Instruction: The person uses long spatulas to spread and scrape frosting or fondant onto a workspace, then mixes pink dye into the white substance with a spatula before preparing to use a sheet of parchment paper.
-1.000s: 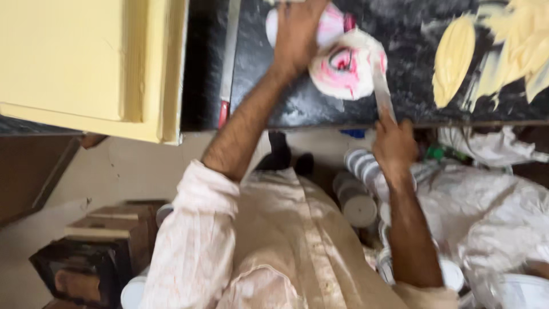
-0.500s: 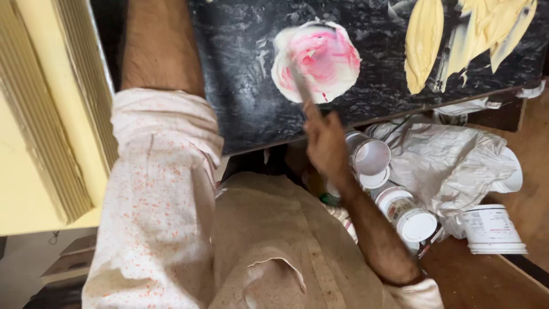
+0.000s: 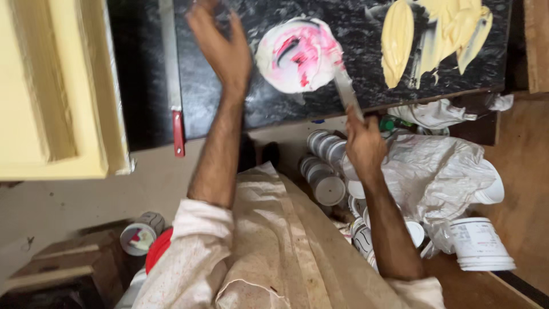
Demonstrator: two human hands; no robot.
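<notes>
Black slab (image 3: 229, 97) w/ putty blob (image 3: 297, 54), cans (image 3: 326, 166)

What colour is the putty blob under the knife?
White streaked with pink-red, the putty blob in the head view.

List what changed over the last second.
The left hand came off the round white-and-pink putty blob and now hovers open over the black slab. The right hand kept gripping the flat-bladed putty knife, blade at the blob's edge. The yellow smears look unchanged.
</notes>
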